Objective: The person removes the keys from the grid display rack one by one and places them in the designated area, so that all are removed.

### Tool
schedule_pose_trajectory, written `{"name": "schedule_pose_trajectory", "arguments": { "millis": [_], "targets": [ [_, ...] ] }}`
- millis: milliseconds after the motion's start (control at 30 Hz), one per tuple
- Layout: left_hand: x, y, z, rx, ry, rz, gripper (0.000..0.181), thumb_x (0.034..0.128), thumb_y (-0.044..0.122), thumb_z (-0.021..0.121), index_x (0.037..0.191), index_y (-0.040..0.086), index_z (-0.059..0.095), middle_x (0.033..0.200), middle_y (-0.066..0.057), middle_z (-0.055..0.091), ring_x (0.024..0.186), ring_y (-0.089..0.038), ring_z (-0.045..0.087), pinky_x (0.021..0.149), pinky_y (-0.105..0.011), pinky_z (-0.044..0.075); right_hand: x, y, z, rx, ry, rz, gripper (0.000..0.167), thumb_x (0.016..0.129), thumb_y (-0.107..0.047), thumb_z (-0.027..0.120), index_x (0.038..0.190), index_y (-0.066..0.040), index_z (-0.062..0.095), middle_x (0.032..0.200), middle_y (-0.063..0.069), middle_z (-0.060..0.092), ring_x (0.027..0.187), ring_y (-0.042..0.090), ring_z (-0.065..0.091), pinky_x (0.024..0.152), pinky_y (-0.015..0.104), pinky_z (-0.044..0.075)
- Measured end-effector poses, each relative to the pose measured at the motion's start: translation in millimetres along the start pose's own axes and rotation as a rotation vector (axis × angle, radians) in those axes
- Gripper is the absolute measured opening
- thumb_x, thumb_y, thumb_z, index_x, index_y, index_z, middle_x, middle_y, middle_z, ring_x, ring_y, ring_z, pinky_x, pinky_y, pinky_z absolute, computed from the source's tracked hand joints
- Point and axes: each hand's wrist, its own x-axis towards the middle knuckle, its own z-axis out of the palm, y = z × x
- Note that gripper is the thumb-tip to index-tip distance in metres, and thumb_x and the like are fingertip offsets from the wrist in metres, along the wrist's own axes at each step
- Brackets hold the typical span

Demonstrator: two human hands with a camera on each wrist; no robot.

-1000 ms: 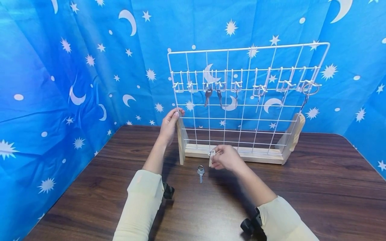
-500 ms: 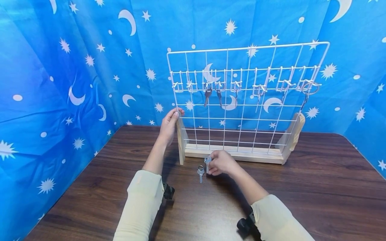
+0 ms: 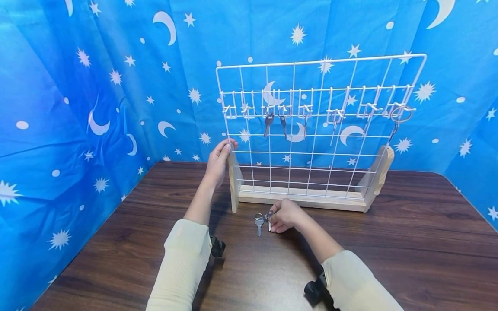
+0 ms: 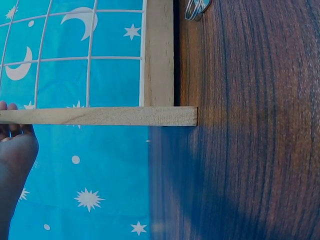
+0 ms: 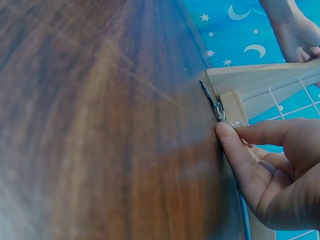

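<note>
While the table (image 3: 136, 242) is carrying the wire rack (image 3: 334, 204), the left hand (image 3: 218, 162) is gripping its upright (image 3: 233, 185); the right hand (image 3: 287, 216)'s grip is pinching one key (image 3: 269, 223), and a loose key (image 3: 259, 222) is lying just left of that nearer grip, blade pointing toward the person.

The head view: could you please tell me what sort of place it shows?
Probably a staged tabletop set, perhaps for filming: a blue moon-and-star cloth hangs behind a wood-grain table, which bears a wire rack with hanging keys.
</note>
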Motion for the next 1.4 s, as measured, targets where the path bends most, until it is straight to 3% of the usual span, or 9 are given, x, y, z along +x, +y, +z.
{"name": "schedule_pose_trajectory", "arguments": {
  "millis": [333,500,767,1133,1400],
  "targets": [
    [-1.1,1.0,0.7,0.010,0.001,0.007,0.031,0.1001,0.011,0.037,0.121,-0.009,0.048,0.123,-0.029,0.049,0.117,-0.029,0.048,0.101,-0.031,0.034,0.3,3.7,-1.2,-0.011,0.014,0.017,0.007,0.081,0.010,0.055,0.079,0.003,0.052,0.063,0.013,0.061,0.049,0.014,0.060,0.050,0.028,0.053],
    [-0.8,0.6,0.1,0.012,0.000,0.006,0.032,0.1002,0.012,0.037,0.121,-0.009,0.048,0.123,-0.028,0.050,0.117,-0.029,0.048,0.102,-0.030,0.034,1.4,4.2,-0.7,-0.039,0.031,0.025,0.004,0.081,0.008,0.055,0.083,0.006,0.053,0.062,0.013,0.062,0.049,0.014,0.060,0.050,0.029,0.054],
    [-0.6,0.7,-0.3,0.006,0.003,-0.004,0.031,0.1002,0.012,0.037,0.121,-0.009,0.048,0.124,-0.028,0.050,0.117,-0.029,0.048,0.101,-0.031,0.034,2.6,5.6,2.1,-0.062,0.081,0.028,0.009,0.079,0.007,0.058,0.083,0.003,0.051,0.059,0.012,0.061,0.046,0.013,0.058,0.047,0.029,0.053],
    [-0.8,0.1,0.2,0.003,-0.010,0.002,0.033,0.1005,0.012,0.037,0.122,-0.010,0.047,0.124,-0.029,0.049,0.118,-0.030,0.048,0.102,-0.031,0.033,3.1,6.3,1.6,-0.054,0.092,0.047,0.012,0.081,0.004,0.058,0.089,0.002,0.049,0.060,0.013,0.061,0.045,0.013,0.058,0.047,0.029,0.053],
    [-1.0,1.1,0.4,-0.005,-0.009,0.006,0.032,0.1003,0.012,0.037,0.121,-0.009,0.048,0.123,-0.030,0.048,0.117,-0.030,0.049,0.101,-0.031,0.034,-6.0,-8.5,-7.4,-0.149,0.132,-0.037,0.008,0.085,-0.004,0.060,0.086,0.000,0.054,0.062,0.013,0.062,0.049,0.018,0.061,0.049,0.031,0.053]
  ]
}}
